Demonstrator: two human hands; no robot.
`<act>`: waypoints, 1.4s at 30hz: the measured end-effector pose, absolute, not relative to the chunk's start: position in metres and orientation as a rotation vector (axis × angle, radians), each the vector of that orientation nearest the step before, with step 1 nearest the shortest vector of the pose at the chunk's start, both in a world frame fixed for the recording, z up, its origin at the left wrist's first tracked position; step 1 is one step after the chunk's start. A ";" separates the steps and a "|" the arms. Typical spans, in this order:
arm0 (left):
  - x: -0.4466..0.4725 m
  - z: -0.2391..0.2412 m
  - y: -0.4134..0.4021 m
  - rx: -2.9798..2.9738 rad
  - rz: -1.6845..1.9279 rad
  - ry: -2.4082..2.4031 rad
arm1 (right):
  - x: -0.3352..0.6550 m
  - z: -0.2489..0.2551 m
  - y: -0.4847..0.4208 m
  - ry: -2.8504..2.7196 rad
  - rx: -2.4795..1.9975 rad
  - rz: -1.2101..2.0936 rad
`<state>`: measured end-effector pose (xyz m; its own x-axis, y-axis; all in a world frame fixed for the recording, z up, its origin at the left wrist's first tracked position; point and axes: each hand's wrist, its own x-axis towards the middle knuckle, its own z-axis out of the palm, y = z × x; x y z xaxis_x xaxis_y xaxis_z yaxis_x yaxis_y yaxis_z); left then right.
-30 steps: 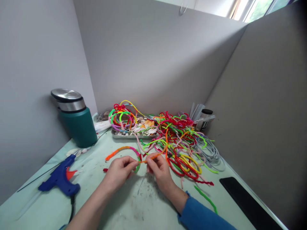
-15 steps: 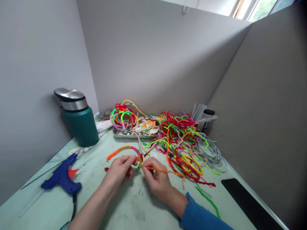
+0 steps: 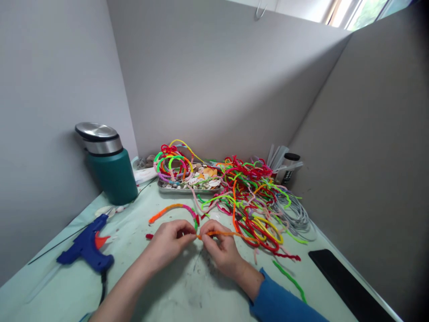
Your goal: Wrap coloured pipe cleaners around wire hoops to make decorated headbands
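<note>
An orange pipe cleaner (image 3: 231,234) runs from between my fingertips out to the right, over the back of my right hand. My left hand (image 3: 172,241) is closed, pinching its near end between thumb and forefinger. Right beside it, my right hand (image 3: 221,250) pinches the same pipe cleaner, with the fingertips almost meeting. Just behind my hands lies a curved, wrapped pipe cleaner piece (image 3: 174,206) in orange, pink and green; its lower part is hidden by my left hand. A red end (image 3: 149,236) peeks out left of that hand.
At left are a blue glue gun (image 3: 87,246) and a teal bottle (image 3: 114,174). Behind stands a metal tray (image 3: 187,191) of small pieces with coiled pipe cleaners on top. A tangled pipe cleaner pile (image 3: 251,179), grey wire (image 3: 298,214) and a black strip (image 3: 348,286) lie right.
My left hand has turned, bringing its thumb and forefinger down to the orange pipe cleaner's end, close against my right fingertips. The short end that stuck up is now between the fingers.
</note>
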<state>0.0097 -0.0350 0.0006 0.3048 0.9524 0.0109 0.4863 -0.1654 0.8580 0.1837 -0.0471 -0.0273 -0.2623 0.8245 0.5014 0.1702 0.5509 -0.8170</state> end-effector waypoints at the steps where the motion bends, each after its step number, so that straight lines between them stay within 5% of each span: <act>1: 0.010 0.002 -0.035 1.798 0.724 1.291 | 0.184 -0.028 -0.047 -1.738 -0.836 0.819; 20: 0.013 0.001 -0.032 1.286 0.823 1.217 | 0.182 -0.036 -0.043 -1.550 -0.854 0.975; 29: 0.023 -0.006 -0.038 0.967 1.020 1.085 | 0.179 -0.026 -0.051 -1.797 -0.782 0.685; 42: 0.011 0.003 -0.034 1.579 0.792 1.220 | 0.183 -0.031 -0.049 -1.802 -0.880 0.640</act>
<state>0.0112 -0.0343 0.0029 0.2904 0.9552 -0.0574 0.3361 -0.0456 0.9407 0.1827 -0.0491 -0.0305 -0.2455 0.8018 0.5448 0.2782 0.5966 -0.7527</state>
